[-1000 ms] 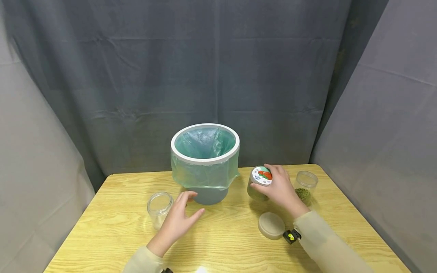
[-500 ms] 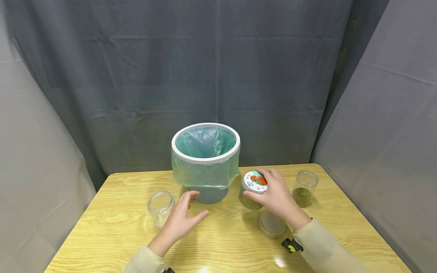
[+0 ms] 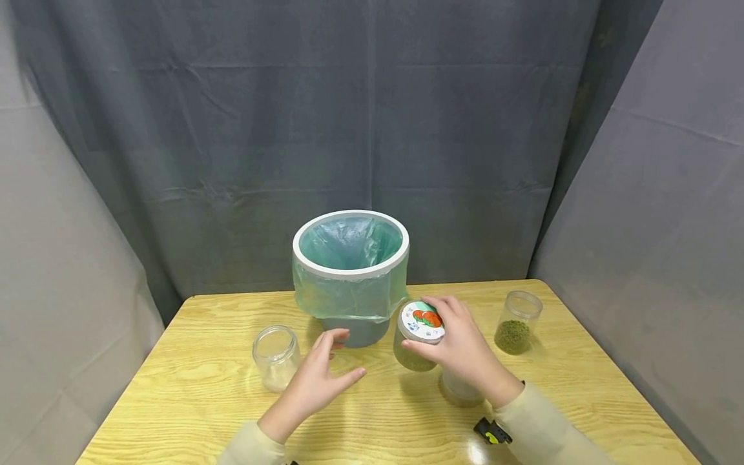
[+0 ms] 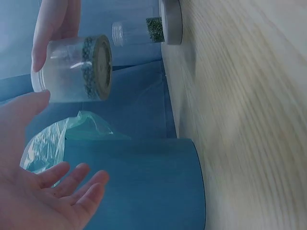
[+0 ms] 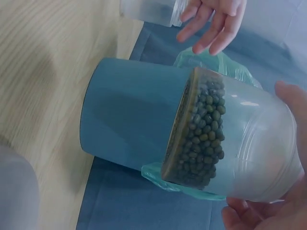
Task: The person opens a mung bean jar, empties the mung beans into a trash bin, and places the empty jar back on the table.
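Note:
My right hand [image 3: 467, 345] grips a clear jar [image 3: 414, 358] by its top, thumb and fingers on either side of the lid [image 3: 422, 321], which bears a red fruit picture. Green mung beans [image 5: 204, 134] fill the bottom of that jar, as the right wrist view shows. It hangs above the table, right of the bin. My left hand [image 3: 320, 374] is held in the air before the bin, fingers apart and nothing in them. Just left of this hand stands a lidless clear jar [image 3: 274, 361], partly overlapped by it.
A bin [image 3: 351, 274] with a white rim and green liner bag stands at the table's back middle. To the right is a clear jar [image 3: 514, 336] part filled with green stuff. A pale round lid [image 3: 458, 392] lies beneath my right hand, partly hidden.
My right hand has brought the mung bean jar left and nearer to me, toward my left hand. The left hand has shifted slightly right.

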A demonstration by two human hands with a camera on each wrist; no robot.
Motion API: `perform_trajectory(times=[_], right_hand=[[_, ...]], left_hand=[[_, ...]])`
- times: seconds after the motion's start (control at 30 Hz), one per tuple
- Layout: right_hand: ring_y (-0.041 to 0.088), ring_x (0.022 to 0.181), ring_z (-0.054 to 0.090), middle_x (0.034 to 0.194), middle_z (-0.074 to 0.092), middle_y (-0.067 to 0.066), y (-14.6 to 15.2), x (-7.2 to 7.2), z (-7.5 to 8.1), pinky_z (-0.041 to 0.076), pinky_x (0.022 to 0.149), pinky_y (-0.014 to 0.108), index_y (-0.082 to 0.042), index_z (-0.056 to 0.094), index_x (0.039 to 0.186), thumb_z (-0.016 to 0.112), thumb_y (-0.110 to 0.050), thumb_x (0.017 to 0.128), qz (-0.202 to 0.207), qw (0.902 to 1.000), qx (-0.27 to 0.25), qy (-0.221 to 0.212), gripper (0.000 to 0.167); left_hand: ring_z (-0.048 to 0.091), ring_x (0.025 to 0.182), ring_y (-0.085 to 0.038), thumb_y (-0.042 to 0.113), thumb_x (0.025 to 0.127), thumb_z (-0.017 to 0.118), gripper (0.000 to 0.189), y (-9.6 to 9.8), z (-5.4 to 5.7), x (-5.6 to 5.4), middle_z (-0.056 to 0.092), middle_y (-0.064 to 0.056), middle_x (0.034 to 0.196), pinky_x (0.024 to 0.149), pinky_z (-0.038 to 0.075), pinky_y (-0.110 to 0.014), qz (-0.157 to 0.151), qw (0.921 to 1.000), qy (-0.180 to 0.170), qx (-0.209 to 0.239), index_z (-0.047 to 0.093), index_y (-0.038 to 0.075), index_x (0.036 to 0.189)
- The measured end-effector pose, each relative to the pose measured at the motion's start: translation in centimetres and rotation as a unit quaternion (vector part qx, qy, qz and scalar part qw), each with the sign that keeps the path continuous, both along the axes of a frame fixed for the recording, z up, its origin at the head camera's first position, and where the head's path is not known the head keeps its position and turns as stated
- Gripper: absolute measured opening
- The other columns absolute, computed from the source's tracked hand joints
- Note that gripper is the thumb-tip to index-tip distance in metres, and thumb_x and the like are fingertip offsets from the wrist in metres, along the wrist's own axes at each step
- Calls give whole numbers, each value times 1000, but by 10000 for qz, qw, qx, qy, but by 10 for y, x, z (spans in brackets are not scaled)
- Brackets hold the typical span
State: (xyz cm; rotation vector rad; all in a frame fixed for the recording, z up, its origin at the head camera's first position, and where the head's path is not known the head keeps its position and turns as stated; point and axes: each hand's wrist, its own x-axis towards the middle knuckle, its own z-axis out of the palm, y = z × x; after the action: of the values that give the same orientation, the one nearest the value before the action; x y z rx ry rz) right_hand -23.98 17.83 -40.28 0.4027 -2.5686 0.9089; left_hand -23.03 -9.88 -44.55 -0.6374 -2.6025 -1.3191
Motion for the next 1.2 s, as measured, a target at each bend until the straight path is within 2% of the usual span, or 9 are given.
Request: perform_trajectory(times=[0.13,0.4,0.73,1.03,1.2], right_hand=[[27,118,56,129,59,7,-6,4,-1,51,95,48,-8,58,142,94,-47,70,84,10000,-4,-14,89],[25,121,56,135,58,5,-18,11,-4,52,96,47,-10,58,143,93,-49,71,273,9996,31,-68,89],[21,117,55,129,58,0,-28,20,-7,53,91,42,-12,59,141,94,-49,70,494,9988,26,23,88],[14,113,54,129,58,-4,-37,27,-8,53,90,38,-14,60,140,94,-49,69,714,9974,-15,128,86],[12,111,54,129,57,-7,-40,30,-8,54,89,37,-16,61,140,94,-49,70,756,9971,-63,80,85]], left_hand=[[58,125,-32,29,86,85,73,6,-2,3,57,-14,140,102,52,-50,-143,9999,-28,-74,48,2,143],[57,129,-33,33,86,85,84,18,-4,11,51,-17,146,105,50,-52,-493,9982,-302,-142,38,2,149],[55,132,-37,38,85,85,92,25,-5,14,50,-19,147,106,49,-55,-699,9964,-481,-6,33,0,152],[54,133,-31,39,82,87,91,30,-5,15,50,-12,149,107,48,-54,-853,9941,-625,241,36,6,150],[55,130,-26,40,81,88,92,33,-9,15,53,-6,145,106,49,-44,-919,9934,-611,298,36,9,150]])
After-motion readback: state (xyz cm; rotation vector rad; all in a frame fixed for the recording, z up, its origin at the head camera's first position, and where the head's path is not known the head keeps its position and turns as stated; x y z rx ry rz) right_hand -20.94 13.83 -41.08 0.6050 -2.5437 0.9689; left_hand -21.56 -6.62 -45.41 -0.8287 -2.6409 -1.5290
